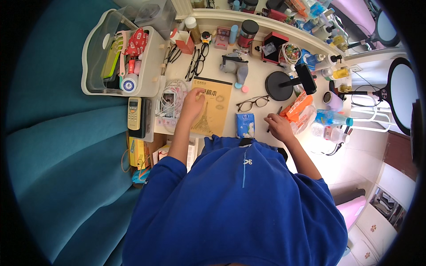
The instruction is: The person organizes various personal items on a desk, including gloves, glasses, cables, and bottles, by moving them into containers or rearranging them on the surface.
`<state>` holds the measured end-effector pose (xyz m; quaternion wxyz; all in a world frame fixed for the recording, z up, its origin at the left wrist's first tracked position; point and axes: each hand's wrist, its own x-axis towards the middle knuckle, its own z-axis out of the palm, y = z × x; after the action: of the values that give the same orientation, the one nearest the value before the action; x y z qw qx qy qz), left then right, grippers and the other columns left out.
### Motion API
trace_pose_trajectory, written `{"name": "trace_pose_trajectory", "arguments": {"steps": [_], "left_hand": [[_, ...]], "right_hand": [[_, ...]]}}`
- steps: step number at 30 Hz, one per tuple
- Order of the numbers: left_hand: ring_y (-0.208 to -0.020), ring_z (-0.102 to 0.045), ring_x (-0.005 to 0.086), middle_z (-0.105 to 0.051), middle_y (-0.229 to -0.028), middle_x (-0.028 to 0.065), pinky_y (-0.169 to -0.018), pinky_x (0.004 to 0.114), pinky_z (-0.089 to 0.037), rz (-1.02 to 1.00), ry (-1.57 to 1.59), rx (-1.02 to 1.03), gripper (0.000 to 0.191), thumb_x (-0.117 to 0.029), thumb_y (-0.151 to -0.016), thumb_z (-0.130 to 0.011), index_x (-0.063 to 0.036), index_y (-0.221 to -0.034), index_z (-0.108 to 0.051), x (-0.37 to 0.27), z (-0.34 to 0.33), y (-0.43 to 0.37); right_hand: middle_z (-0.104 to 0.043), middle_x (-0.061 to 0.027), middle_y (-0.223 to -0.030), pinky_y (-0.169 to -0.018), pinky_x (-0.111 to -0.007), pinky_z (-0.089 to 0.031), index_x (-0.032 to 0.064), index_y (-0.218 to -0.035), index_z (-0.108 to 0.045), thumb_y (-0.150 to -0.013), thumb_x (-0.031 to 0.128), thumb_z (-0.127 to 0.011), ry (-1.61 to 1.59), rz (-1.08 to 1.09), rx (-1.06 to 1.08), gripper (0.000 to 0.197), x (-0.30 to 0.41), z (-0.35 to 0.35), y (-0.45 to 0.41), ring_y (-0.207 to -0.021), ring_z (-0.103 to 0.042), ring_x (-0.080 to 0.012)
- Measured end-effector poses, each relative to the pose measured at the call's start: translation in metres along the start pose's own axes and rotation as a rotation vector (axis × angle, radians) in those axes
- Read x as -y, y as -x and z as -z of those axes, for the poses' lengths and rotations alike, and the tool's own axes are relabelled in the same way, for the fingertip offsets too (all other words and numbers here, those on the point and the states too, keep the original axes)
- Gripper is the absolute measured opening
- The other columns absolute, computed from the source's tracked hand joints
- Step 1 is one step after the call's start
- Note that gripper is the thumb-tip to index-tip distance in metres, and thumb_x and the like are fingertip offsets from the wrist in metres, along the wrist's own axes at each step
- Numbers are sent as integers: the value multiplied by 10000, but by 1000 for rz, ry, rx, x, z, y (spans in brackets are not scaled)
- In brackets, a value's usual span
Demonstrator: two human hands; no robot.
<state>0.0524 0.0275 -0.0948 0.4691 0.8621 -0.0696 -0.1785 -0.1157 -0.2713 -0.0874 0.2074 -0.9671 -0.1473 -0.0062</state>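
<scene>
My left hand (193, 103) is over the left edge of a tan notebook (218, 111) with a tower drawing and printed writing on its cover. Its fingers are bent, thumb apart, with nothing seen between them. My right hand (280, 126) lies across a slim dark pen (280, 109); both pen ends show, but the fingers hide its middle, so the grip is unclear. Between the hands are a blue tissue pack (245, 125) at the table's front edge and brown-framed glasses (253, 103) behind it. An orange-and-clear plastic bag (299, 109) sits beside my right hand.
A black round-based stand (279, 85) and a grey handheld device (234, 66) stand farther back. Several glasses (198, 61) lie near a clear storage bin (151, 63). Left are a coiled white cable (170, 98) and a remote control (134, 114); right, plastic bottles (332, 118) and a ring light (399, 96).
</scene>
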Motion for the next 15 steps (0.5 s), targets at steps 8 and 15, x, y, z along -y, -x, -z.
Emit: {"name": "trace_pose_trajectory", "arguments": {"steps": [8,15], "left_hand": [[-938,-521,284,-555,-986,157,-796,346,-406,-25,-114,-364,268,-160,-759,-524,-28,-992,-536,26,19,-88],[-905,-549,287,-569,-982,124,-749,376,-435,169,-407,-182,443,-425,-684,-556,-67,-945,-578,8,14,-135]], "right_hand": [[-529,-72,-883,-630,-323,-454,56,-898,-538,-636,19,-533,-114,35,-19,264,19,-4,-41,-742,-551,-243],[-524,-76,-855,-619,-335,-456,57,-881,-534,-639,43,-536,-210,148,-8,243,41,-6,-60,-721,-544,-248]]}}
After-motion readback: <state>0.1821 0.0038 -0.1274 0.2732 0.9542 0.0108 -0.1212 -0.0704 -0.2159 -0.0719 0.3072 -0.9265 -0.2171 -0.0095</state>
